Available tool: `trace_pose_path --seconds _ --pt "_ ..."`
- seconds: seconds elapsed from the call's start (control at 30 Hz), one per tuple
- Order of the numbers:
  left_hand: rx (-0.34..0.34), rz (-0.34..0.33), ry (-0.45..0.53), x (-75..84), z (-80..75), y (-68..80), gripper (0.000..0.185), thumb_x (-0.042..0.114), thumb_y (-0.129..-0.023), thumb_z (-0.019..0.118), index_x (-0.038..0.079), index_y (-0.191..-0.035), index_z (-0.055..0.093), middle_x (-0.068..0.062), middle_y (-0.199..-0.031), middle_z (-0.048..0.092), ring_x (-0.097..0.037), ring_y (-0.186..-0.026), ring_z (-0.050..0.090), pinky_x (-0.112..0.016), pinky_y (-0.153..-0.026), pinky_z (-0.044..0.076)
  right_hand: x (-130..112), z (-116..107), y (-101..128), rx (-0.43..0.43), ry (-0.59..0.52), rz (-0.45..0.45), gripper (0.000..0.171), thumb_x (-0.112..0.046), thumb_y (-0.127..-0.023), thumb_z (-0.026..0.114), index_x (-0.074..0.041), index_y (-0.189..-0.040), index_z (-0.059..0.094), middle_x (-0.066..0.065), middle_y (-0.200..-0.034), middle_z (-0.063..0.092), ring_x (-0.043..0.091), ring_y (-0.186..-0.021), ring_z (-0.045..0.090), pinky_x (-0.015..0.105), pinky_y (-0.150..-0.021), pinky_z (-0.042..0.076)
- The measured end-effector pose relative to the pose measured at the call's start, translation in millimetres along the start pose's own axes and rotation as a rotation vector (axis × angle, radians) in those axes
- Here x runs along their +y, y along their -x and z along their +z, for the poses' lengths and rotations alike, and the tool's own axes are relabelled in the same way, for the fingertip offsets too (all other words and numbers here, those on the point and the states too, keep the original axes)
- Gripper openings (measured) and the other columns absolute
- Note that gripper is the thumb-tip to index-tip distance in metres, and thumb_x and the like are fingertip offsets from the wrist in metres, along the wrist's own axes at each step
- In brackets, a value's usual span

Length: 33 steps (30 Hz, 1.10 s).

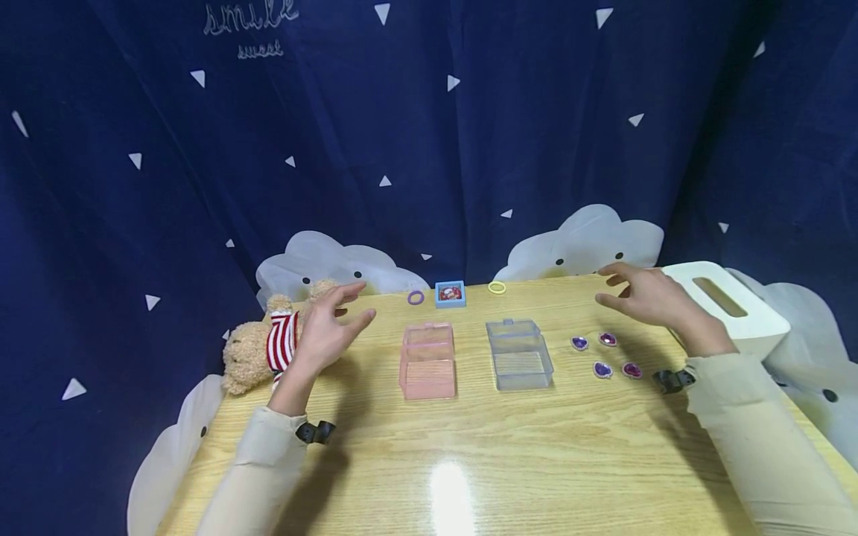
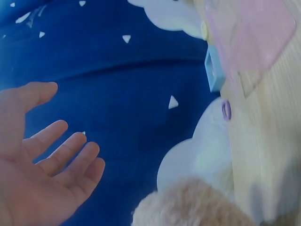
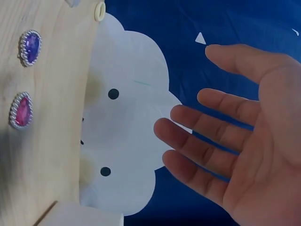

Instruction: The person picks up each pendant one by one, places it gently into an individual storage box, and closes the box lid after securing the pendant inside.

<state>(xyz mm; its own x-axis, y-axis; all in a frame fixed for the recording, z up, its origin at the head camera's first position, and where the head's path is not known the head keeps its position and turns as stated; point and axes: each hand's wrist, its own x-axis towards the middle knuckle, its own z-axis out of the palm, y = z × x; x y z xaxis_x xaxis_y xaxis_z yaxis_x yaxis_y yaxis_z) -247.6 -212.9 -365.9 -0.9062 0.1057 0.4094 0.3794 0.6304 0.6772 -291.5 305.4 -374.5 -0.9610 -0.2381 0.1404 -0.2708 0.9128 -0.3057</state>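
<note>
My left hand (image 1: 327, 327) hovers over the left side of the table with relaxed fingers and holds nothing. Behind it lies a teddy bear (image 1: 251, 353) in a red-and-white striped shirt. My right hand (image 1: 646, 294), its fingers loosely spread, is raised above the right side and is likewise bare. Nearest to it on the table are purple gems (image 1: 602, 370) and red gems (image 1: 631, 370) with silvery beaded rims, two of each. Between the hands stand a pink clear box (image 1: 429, 380) and a bluish-grey clear box (image 1: 523, 371), both with their lids raised.
At the back edge sit a purple ring (image 1: 415, 298), a small blue square box (image 1: 450, 294) with a red-and-white picture or content, and a yellow ring (image 1: 497, 287). A white container (image 1: 764, 324) with a slot stands at the right. A dark blue curtain (image 1: 429, 149) hangs behind the table.
</note>
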Motion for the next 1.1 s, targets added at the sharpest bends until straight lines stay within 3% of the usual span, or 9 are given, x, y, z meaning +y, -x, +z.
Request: trace_pose_path --seconds 0.3,0.57,0.9,1.1 --pt "-0.032 -0.055 0.186 8.3 30.5 7.0 0.041 0.016 -0.087 0.078 0.009 -0.126 0.067 -0.011 -0.127 0.069 -0.035 -0.111 0.068 -0.05 -0.091 0.057 4.1 15.3 -1.0 0.017 -0.05 -0.032 0.046 -0.031 -0.092 0.071 -0.004 -0.127 0.061 0.023 -0.115 0.071 0.038 -0.097 0.07 0.053 -0.083 0.054" --pt "-0.087 -0.098 0.231 11.9 62.8 17.7 0.039 0.015 -0.086 0.079 0.012 -0.124 0.068 -0.009 -0.123 0.071 -0.029 -0.107 0.071 -0.045 -0.087 0.058 4.6 29.6 0.8 -0.013 -0.119 -0.02 0.044 -0.029 -0.091 0.072 -0.003 -0.125 0.062 0.023 -0.113 0.071 0.036 -0.094 0.07 0.051 -0.081 0.055" --pt "-0.158 -0.127 0.365 15.6 101.6 31.6 0.04 0.017 -0.086 0.08 0.014 -0.123 0.069 -0.01 -0.122 0.071 -0.031 -0.108 0.07 -0.045 -0.09 0.058 4.8 46.0 1.6 -0.038 -0.164 -0.03 0.042 -0.028 -0.091 0.073 -0.002 -0.123 0.063 0.019 -0.108 0.072 0.028 -0.089 0.07 0.035 -0.072 0.055" --pt "-0.194 -0.135 0.366 20.8 119.2 36.1 0.04 0.015 -0.088 0.077 0.016 -0.126 0.068 -0.012 -0.127 0.066 -0.031 -0.11 0.069 -0.037 -0.086 0.06 8.8 53.9 1.6 -0.046 -0.18 -0.016 0.039 -0.03 -0.091 0.072 -0.004 -0.12 0.065 0.015 -0.106 0.073 0.025 -0.087 0.069 0.03 -0.069 0.052"
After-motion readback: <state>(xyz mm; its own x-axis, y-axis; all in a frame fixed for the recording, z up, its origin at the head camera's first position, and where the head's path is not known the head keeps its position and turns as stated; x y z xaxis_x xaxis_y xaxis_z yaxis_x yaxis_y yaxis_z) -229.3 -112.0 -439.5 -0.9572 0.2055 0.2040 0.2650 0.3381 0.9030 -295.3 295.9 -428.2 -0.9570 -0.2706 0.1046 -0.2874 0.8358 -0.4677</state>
